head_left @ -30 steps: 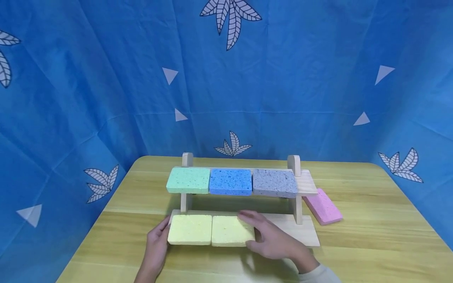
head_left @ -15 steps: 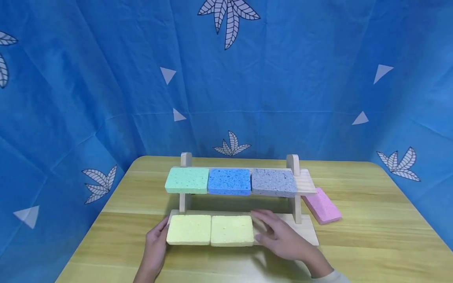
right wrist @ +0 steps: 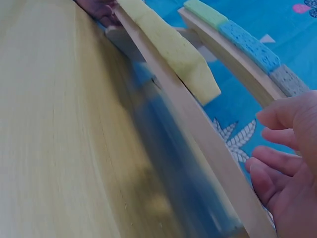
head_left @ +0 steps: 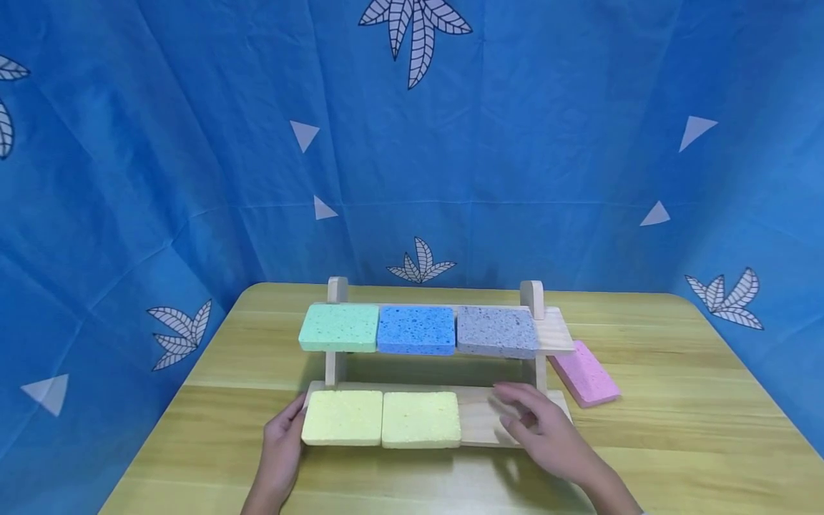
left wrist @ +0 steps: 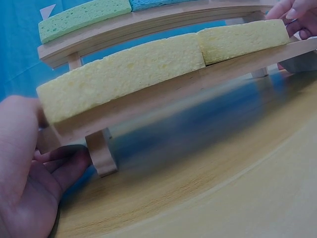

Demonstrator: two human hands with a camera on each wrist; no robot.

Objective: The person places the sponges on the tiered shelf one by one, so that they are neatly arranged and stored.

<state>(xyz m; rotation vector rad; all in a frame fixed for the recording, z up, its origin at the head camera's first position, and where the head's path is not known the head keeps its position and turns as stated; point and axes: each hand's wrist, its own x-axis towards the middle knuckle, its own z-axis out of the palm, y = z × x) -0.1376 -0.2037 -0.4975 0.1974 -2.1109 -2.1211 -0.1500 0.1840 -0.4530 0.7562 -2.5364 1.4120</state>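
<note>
A two-tier wooden rack [head_left: 483,422] stands on the table. My left hand [head_left: 281,443] grips the left end of its lower board, fingers curled underneath in the left wrist view and thumb by the end of the left yellow sponge [left wrist: 124,74]. Another yellow sponge [head_left: 421,420] lies close beside that one on the same board. My right hand [head_left: 547,433] is over the lower board's right part, fingers loosely bent and nothing in them. Along the upper board sit a green sponge [head_left: 339,327], a blue sponge [head_left: 416,329] and a grey sponge [head_left: 497,330].
On the table, right of the rack, lies a pink sponge [head_left: 586,374], its upper left end partly hidden by the rack. The wooden table [head_left: 682,408] reaches back to a blue cloth [head_left: 515,143] with leaf prints, which hangs around it.
My right hand has come away from the right-hand yellow sponge and moved right along the lower board. The left hand keeps its hold on the rack's left end.
</note>
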